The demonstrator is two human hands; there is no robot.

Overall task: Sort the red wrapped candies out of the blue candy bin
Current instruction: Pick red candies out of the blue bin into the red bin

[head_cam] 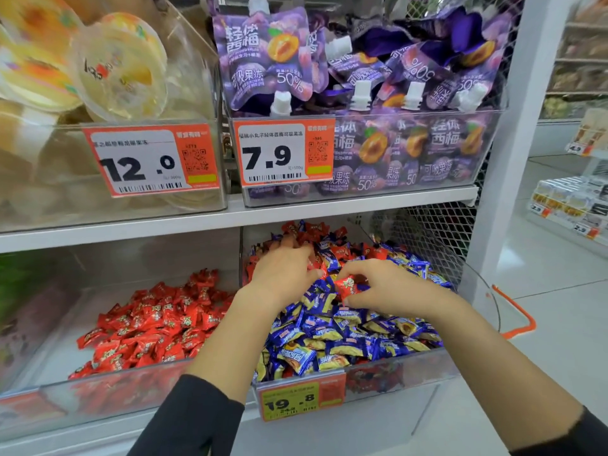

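The clear blue candy bin on the lower shelf holds a heap of blue-and-yellow wrapped candies, with several red wrapped candies mixed in at the back. My right hand pinches one red wrapped candy just above the heap. My left hand reaches into the back of the same bin, its fingers curled among red candies there; whether it holds one is hidden. To the left, a second clear bin holds only red wrapped candies.
An upper shelf overhangs both bins, carrying a bin of purple jelly pouches and a bin of yellow jelly cups. Price tags hang on the bin fronts. A white shelf post stands to the right, with an orange basket handle by the floor.
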